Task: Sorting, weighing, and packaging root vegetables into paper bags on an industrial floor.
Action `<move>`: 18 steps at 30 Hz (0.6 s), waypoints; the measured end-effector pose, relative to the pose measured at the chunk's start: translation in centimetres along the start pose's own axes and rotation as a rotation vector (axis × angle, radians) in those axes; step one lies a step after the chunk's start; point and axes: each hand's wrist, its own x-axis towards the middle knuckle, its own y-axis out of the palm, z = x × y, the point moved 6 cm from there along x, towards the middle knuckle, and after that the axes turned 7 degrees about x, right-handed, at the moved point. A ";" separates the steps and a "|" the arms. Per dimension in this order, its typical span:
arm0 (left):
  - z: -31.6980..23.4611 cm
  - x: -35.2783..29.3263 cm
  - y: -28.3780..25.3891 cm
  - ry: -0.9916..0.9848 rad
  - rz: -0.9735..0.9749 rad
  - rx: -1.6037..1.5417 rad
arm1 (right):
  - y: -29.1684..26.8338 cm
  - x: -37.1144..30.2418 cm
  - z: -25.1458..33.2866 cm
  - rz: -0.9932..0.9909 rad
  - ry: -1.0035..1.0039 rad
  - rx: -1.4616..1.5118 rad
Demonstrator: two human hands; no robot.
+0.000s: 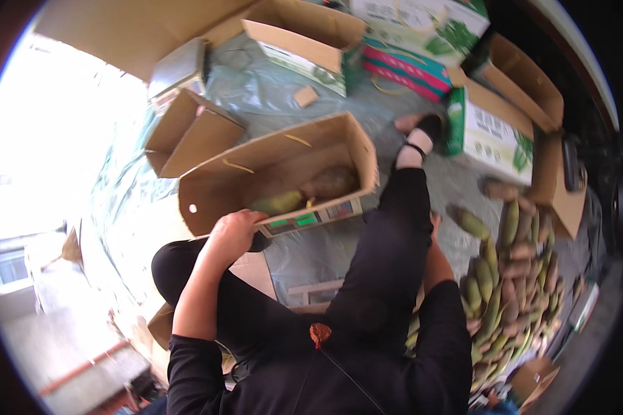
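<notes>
An open cardboard box point(277, 155) stands in front of me with yellow cord loops on its far inner wall. Inside lie a long green radish-like vegetable point(278, 203) and a brownish one point(331, 182). My left hand point(234, 234) grips the near rim at the box's left end, fingers bent over the edge. Beyond my right leg, my right hand point(434, 227) is mostly hidden by the knee; its fingers cannot be made out. It is nearest to a heap of green and earth-brown vegetables point(516, 277) on the right.
A smaller open carton point(190, 131) and a flat-topped scale-like device point(178, 69) stand at the left. Farther off are an open box point(301, 41), a pink and teal box point(408, 69) and a white-green box point(495, 131). Clear plastic sheeting point(256, 86) covers the floor.
</notes>
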 end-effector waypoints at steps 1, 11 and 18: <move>0.7 -0.2 0.1 -0.027 0.008 0.035 | 4.1 1.0 1.2 0.058 -0.020 0.056; 3.8 -2.4 1.9 -0.053 -0.014 0.193 | 4.2 3.1 13.8 0.060 0.830 -1.171; 2.1 -0.8 1.6 0.049 -0.028 0.183 | -0.9 6.6 28.4 -0.183 0.556 -1.012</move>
